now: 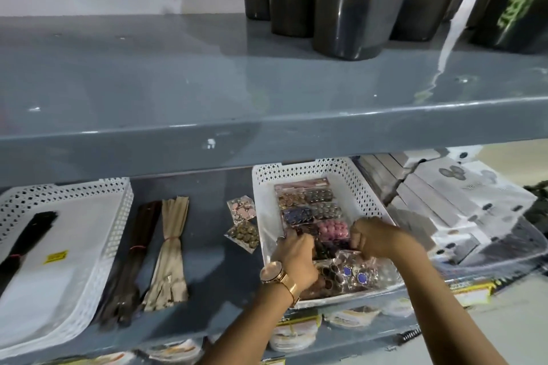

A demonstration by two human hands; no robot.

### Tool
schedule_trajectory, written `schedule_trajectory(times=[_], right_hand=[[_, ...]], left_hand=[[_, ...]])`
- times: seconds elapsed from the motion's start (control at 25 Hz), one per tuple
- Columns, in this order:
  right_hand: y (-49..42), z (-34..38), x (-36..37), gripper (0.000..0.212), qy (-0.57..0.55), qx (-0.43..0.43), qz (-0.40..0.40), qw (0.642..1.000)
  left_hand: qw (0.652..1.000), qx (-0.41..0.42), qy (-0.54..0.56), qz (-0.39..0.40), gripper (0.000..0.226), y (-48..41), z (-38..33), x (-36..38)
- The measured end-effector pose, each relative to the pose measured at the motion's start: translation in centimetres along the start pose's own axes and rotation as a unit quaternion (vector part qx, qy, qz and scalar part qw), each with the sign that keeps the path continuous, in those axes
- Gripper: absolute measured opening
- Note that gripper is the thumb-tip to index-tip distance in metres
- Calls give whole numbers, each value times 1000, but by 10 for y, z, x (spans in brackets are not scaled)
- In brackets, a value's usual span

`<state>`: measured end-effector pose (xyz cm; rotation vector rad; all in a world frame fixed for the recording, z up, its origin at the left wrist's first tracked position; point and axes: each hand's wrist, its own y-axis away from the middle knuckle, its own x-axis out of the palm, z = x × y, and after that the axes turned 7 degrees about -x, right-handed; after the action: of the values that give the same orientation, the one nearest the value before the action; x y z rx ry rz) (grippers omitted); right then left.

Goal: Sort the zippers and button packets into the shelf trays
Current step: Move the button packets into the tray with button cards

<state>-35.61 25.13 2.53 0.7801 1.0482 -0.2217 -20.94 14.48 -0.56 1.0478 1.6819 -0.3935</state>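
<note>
A white perforated tray (pixel 308 170) on the lower shelf holds several clear button packets (pixel 308 204). Both my hands are inside it: my left hand (pixel 295 258), with a gold watch on the wrist, and my right hand (pixel 375 235) each grip a dark button packet (pixel 327 247) lying between them near the tray's front. A second white tray (pixel 98 187) at the left holds a black zipper bundle (pixel 28 241). Between the trays lie a brown zipper bundle (pixel 135 258), a beige zipper bundle (pixel 172 246) and two loose button packets (pixel 242 210) (pixel 244 235).
A grey upper shelf (pixel 267 115) overhangs the trays, carrying dark cylindrical containers (pixel 353 3). White boxes with button samples (pixel 462 201) are stacked right of the button tray. Packaged goods (pixel 296 332) sit on the shelf below.
</note>
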Motion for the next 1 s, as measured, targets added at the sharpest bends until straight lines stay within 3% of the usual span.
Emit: schedule_trajectory(times=[0.12,0.2,0.28,0.36,0.44,0.56,0.68,0.76,0.88,1.0], right_hand=[[-3,29,-10,15,9,-52,-44,998],[-8,63,-10,16,-46,-138,-56,988],[-21,98,-6,22,-48,-226,-118,966],[-44,129,0,25,-18,-312,-208,927],[-74,156,4,33,45,-356,-230,904],[-115,187,5,41,196,-308,-154,918],[-140,198,4,40,301,-258,-71,915],[-149,198,6,42,283,-250,-47,925],[-154,199,6,48,250,-273,-28,928],[-150,197,-7,41,111,-295,-19,949]], left_hand=[[986,43,127,-100,28,7,19,-24],[948,55,205,-236,15,5,39,-42],[914,-10,245,-322,8,-3,69,-50],[917,-119,258,-280,13,-16,100,-49],[941,-202,199,-184,35,-27,118,-40],[967,-193,69,-153,62,-37,118,-29],[968,-196,99,-122,69,-44,117,-27],[958,-210,179,-82,62,-43,128,-32],[950,-221,214,-58,47,-36,151,-41],[923,-225,299,-87,31,-27,164,-56]])
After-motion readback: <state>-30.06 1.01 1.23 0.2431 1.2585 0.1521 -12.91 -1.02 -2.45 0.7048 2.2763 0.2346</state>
